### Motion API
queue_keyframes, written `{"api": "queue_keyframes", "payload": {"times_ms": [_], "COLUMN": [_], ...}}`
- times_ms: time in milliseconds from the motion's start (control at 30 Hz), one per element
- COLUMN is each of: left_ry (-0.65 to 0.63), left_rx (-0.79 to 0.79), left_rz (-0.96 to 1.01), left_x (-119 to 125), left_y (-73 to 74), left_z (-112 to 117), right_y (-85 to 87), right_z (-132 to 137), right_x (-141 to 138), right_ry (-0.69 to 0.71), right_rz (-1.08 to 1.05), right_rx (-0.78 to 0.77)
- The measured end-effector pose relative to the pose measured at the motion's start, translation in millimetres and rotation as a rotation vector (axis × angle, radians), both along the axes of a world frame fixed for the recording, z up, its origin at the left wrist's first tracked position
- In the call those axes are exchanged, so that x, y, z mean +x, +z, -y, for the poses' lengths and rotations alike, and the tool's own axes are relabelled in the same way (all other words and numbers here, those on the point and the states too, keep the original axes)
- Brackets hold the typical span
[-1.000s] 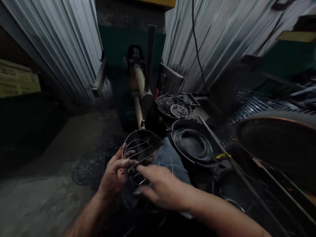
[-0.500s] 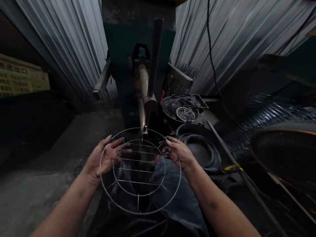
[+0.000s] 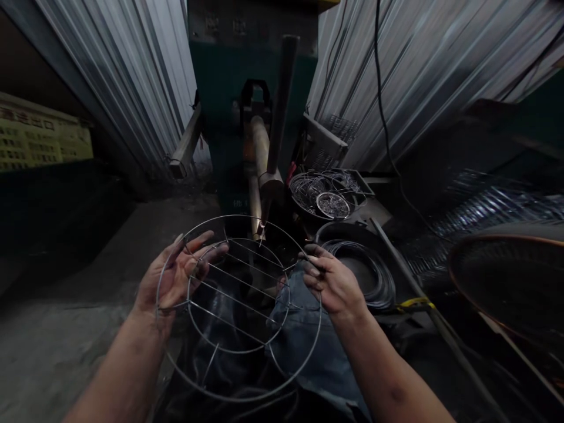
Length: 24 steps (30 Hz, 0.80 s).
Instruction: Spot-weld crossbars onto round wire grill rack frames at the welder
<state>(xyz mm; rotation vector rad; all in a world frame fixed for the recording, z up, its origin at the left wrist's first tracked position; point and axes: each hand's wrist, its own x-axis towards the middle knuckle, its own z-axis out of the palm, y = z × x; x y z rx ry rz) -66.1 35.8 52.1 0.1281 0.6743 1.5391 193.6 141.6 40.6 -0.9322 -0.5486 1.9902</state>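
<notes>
I hold a round wire rack [image 3: 238, 305], two concentric rings joined by straight cross wires, flat in front of me over my lap. My left hand [image 3: 178, 276] cups the left side of the rings, fingers curled round the wire. My right hand [image 3: 330, 282] pinches the right side of the rack with its fingers closed. The rack's far edge sits right under the electrode tip [image 3: 261, 226] of a green welding machine [image 3: 251, 117], where a small bright point shows.
Corrugated metal sheets line both sides. A dark tub [image 3: 356, 270] with coiled wire rings stands right of my knee, a tray of wire parts [image 3: 328, 191] behind it. A large round basin [image 3: 506, 276] and a slanting metal bar [image 3: 423, 294] are at the right. Concrete floor [image 3: 66, 329] lies left.
The rack went from upright and close between both hands to flat and spread wide, then turned a little counter-clockwise with its far edge moved under the welder tip. The view tilted up slightly.
</notes>
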Motion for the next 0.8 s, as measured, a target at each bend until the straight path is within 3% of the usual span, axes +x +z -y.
{"api": "queue_keyframes", "payload": {"times_ms": [100, 200, 400, 467, 633, 800], "left_ry": [0.086, 0.095, 0.194, 0.209, 0.183, 0.164], "left_rx": [-0.07, -0.089, 0.157, 0.179, -0.075, -0.028], "left_rz": [-0.035, 0.001, 0.235, 0.273, 0.19, 0.149], "left_x": [5.8, 14.9, 42.1, 49.9, 51.7, 42.0], "left_y": [-12.7, -26.0, -37.9, -37.0, -24.8, 0.5], "left_z": [-3.7, -1.1, 10.7, 10.6, 2.3, -14.7], "right_y": [3.4, 3.6, -6.4, -10.8, -13.3, 3.1], "right_z": [4.1, 8.2, 10.7, 9.4, 9.5, 18.9], "right_x": [-1.6, -1.0, -3.4, -5.6, -5.6, 0.5], "right_ry": [-0.046, -0.066, -0.025, -0.007, -0.077, -0.039], "right_rz": [-0.018, -0.018, -0.036, -0.044, -0.033, -0.075], "right_rx": [-0.026, -0.002, 0.013, 0.038, -0.005, 0.029]}}
